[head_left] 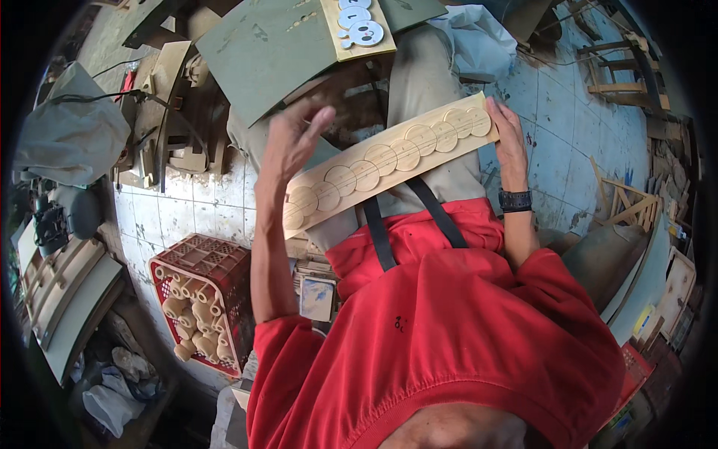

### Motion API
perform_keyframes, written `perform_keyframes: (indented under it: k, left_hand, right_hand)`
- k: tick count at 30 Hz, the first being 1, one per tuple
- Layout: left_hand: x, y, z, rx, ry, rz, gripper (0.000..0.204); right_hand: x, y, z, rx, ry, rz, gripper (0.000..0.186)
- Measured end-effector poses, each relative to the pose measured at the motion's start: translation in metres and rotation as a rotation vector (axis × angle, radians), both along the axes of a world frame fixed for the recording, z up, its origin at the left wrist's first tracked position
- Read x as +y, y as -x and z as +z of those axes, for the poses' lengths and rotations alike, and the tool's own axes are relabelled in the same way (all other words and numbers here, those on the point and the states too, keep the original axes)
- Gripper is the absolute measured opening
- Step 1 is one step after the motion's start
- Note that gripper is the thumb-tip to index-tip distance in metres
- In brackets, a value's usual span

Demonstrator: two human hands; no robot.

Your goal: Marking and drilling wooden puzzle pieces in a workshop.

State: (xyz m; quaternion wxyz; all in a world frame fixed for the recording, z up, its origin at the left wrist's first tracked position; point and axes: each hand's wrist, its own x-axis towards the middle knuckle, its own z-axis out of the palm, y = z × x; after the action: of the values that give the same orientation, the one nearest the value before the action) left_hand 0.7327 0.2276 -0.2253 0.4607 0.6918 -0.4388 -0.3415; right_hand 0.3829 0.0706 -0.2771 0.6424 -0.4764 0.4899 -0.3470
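A long, pale wooden board (406, 155) lies tilted across my lap, its right end higher in the view. A row of several overlapping round outlines with thin lines across them runs along its face. My right hand (511, 142) grips the right end, fingers along the edge. My left hand (293, 142) is raised just above the board's left part, holding nothing, its thumb apart from the slightly blurred fingers. The left forearm hides part of the board's left end. Beyond the board, a caterpillar-shaped puzzle (361, 30) with white round pieces rests on a greenish work surface (262, 60).
On the tiled floor at left stands a red plastic crate (202, 258) of turned wooden pieces (196, 318). A white sack (479, 41) is beyond my knee. Wooden stools (624, 75) stand far right, and wood scraps (632, 206) lie at right. A cable (168, 105) hangs at left.
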Motion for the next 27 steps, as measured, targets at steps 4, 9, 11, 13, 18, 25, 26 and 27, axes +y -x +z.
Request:
perform_keyframes:
  k: [4, 9, 11, 13, 18, 25, 26, 27]
  left_hand:
    - [-0.008, -0.005, 0.011, 0.112, -0.479, -0.441, 0.036]
    - [-0.032, 0.038, 0.003, 0.93, -0.47, -0.533, 0.031]
    - [-0.049, 0.063, 0.004, 0.963, -0.416, -0.539, 0.03]
    - [-0.069, 0.095, 0.005, 1.022, -0.312, -0.506, 0.03]
    - [-0.096, 0.164, 0.008, 0.86, -0.207, -0.475, 0.032]
    - [-0.112, 0.167, -0.001, 0.78, -0.185, -0.361, 0.035]
    - [-0.114, 0.169, -0.002, 0.796, -0.183, -0.343, 0.035]
    - [-0.116, 0.171, -0.002, 0.797, -0.186, -0.351, 0.035]
  right_hand:
    - [-0.016, 0.0, 0.0, -0.018, -0.046, -0.021, 0.036]
    - [-0.093, -0.004, 0.015, 0.003, 0.087, 0.154, 0.034]
    - [-0.139, 0.004, 0.005, 0.06, 0.18, 0.244, 0.036]
    - [-0.17, 0.018, -0.006, 0.124, 0.246, 0.243, 0.039]
    - [-0.175, 0.073, -0.028, -0.265, 0.059, -0.222, 0.058]
    - [-0.018, 0.02, 0.013, -0.124, -0.024, -0.323, 0.056]
    - [-0.002, 0.013, 0.027, -0.136, -0.041, -0.361, 0.055]
    - [0.008, 0.013, 0.034, -0.134, -0.04, -0.369, 0.055]
